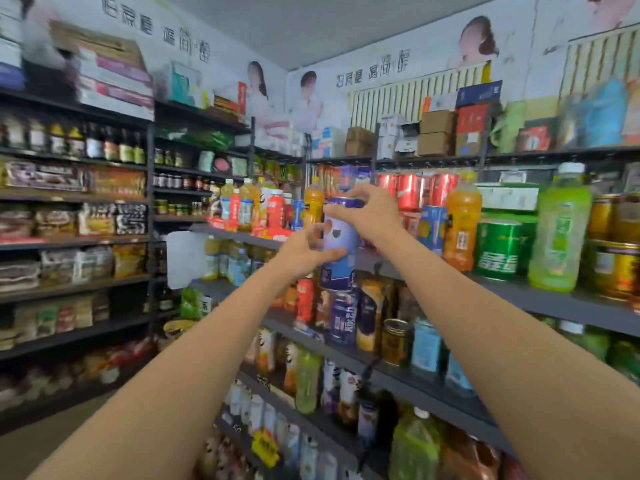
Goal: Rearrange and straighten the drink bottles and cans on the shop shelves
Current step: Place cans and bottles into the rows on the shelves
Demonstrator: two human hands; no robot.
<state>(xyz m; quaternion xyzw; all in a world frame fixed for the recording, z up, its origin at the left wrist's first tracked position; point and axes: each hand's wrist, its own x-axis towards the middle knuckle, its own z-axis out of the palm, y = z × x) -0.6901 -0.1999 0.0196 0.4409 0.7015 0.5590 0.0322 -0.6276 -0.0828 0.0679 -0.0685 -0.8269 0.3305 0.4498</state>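
Note:
A tall purple and blue can (340, 237) is held up in front of the drink shelf (540, 292), off any surface. My left hand (304, 252) grips its lower left side, thumb across the front. My right hand (367, 213) grips its top rim from the right. Behind it stand red cans (415, 190), orange bottles (462, 220), a green can (498, 249) and a pale green bottle (559, 226). More purple cans (343, 320) stand on the shelf below.
Snack and sauce shelves (76, 202) fill the left wall. Lower drink shelves (398, 379) hold packed bottles and cartons. Cardboard boxes (436, 133) sit on the top shelf. An aisle floor (52, 441) lies at lower left.

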